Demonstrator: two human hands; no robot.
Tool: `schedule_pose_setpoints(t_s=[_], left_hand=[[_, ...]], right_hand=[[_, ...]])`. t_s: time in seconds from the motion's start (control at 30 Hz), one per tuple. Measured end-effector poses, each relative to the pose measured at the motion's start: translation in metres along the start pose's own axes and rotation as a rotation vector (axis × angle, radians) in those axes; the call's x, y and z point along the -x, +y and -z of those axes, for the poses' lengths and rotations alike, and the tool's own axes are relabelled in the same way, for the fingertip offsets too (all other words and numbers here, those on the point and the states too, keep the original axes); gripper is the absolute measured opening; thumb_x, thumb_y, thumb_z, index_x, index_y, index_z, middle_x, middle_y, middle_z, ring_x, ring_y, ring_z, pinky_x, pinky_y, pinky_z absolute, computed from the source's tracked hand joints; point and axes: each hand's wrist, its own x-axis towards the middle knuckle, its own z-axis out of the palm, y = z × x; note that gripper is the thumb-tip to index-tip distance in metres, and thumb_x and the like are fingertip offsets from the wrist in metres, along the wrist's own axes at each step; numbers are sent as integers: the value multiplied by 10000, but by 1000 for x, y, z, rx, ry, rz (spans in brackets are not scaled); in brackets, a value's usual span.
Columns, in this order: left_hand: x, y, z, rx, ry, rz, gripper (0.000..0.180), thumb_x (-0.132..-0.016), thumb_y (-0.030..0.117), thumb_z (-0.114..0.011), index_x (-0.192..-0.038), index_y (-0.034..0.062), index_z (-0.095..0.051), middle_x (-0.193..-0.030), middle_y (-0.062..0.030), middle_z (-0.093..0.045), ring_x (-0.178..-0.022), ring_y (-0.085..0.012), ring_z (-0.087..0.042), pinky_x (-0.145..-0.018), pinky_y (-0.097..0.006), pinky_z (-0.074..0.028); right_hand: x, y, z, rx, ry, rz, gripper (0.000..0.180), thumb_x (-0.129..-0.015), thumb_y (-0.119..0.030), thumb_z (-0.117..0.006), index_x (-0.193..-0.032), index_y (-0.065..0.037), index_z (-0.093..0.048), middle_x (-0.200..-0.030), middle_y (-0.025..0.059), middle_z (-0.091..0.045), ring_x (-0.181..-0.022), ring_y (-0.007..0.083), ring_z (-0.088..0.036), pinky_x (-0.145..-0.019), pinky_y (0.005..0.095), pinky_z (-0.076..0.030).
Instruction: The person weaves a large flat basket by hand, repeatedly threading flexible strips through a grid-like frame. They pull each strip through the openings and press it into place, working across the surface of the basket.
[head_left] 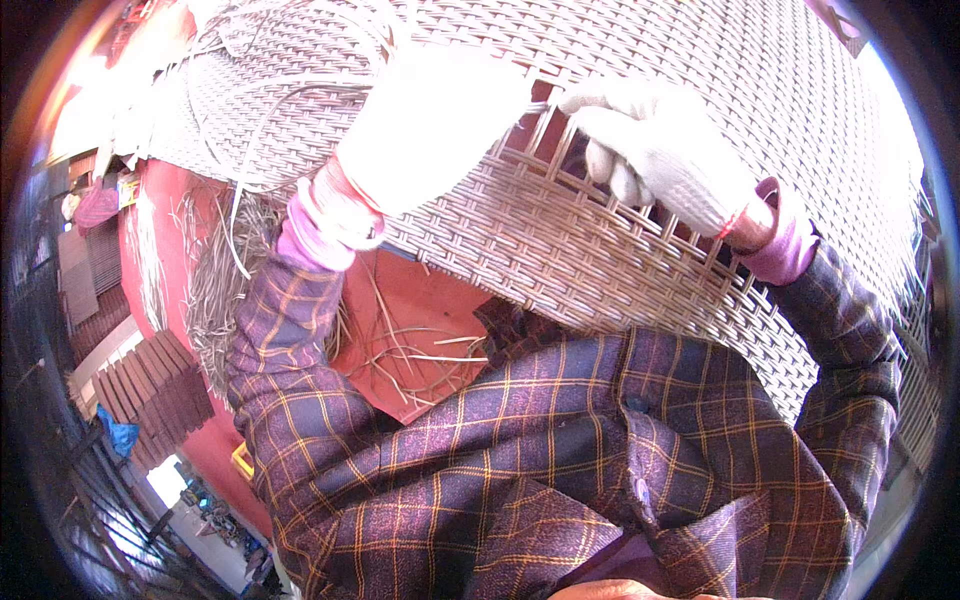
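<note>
1. While your left hand [425, 125] presses on the woven wicker panel [560, 230], keep its weight steady so the weave cannot shift; the white glove is washed out by sunlight, so I cannot tell how far it is closed or whether it grips a strand.
2. Your right hand [655, 150] is curled at the unfinished edge, gloved fingers [605, 165] hooked down into the open gaps between the strips. It looks closed on a strip there, though the exact strand is hidden.
3. Judging from this, the step is working a strip through the loose lattice. Pull each one snug against its neighbour, flat and untwisted, before going on.
4. The panel lies tilted across your front, its dense finished part running up and to the right, the open grid just under your right hand.
5. Both forearms in plaid sleeves [300, 330] rise from below, wrists bent, the right elbow out.
6. Loose strands [215, 270] lie heaped on the red floor [420, 300] at your left, near at hand.
</note>
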Motion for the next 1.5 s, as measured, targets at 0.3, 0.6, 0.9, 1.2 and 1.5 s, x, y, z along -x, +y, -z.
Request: schedule_pose_setpoints(t_s=[0.3, 0.6, 0.9, 1.2, 1.5], left_hand=[[4, -1, -35, -102, -139, 57, 230, -1001, 193, -654, -1202, 167, -763, -1178, -31, -750, -1122, -263, -712, -1119, -548, -459], [12, 0, -33, -39, 209, -8, 220, -959, 142, -691, -1156, 70, -758, -1137, -86, -749, -1120, -287, -706, -959, -413, -575], [2, 32, -26, 193, 398, 153, 250, -966, 87, -724, -1209, 53, -776, -1121, -99, -775, -978, -277, -749, -847, -384, -609], [-21, 48, -18, 8, 138, 9, 243, -949, 136, -725, -1174, 60, -772, -1053, -84, -757, -928, -256, -735, -807, -407, -586], [-17, 26, -54, 235, 184, -31, 266, -965, 157, -746, -1215, 70, -773, -1063, -110, -770, -922, -287, -745, -790, -416, -596]], right_hand=[[-14, 2, 0, 60, -179, -176, 420, -1110, -133, -548, -1501, 4, -616, -794, 85, -747, -516, 108, -650, -449, 226, -511], [-28, 9, 1, -76, -157, -215, 221, -1051, -175, -701, -1173, 1, -755, -700, -32, -636, -490, 17, -480, -420, 190, -363], [6, 17, 8, -418, -141, -70, 216, -1086, -175, -671, -1106, 32, -728, -679, -51, -538, -503, 33, -377, -453, 219, -287], [44, 10, 26, 64, 74, -131, 307, -1118, -190, -592, -1305, 21, -714, -738, -8, -652, -521, 49, -555, -489, 202, -440], [10, 8, 21, 57, -214, -257, 343, -1109, -156, -571, -1395, 9, -664, -791, 87, -755, -569, 116, -706, -466, 228, -539]])
